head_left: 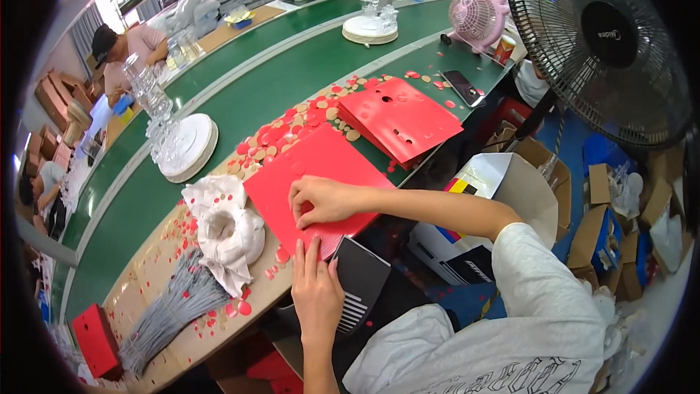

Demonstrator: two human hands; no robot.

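Observation:
A large red card sheet [328,157] lies flat on the work table, overhanging its near edge. My left hand [318,290] rests on the sheet's near corner, its fingers stretched out and lying flat. Just above it, my right hand [324,201] is bent down onto the same sheet with fingers curled together; what they pinch, if anything, is hidden. Past the sheet lies a stack of red cards [397,120] with punched holes. Around both, red and brown punched-out discs [281,131] are scattered. Beneath my left hand is a black box with white stripes [361,281].
Left of the sheet sit a crumpled white cloth [232,237], a bundle of grey ties [171,314] and a folded red box [97,341]. A phone [463,87], pink fan [477,16] and large black fan [601,33] stand right. Beyond runs a green conveyor [251,91].

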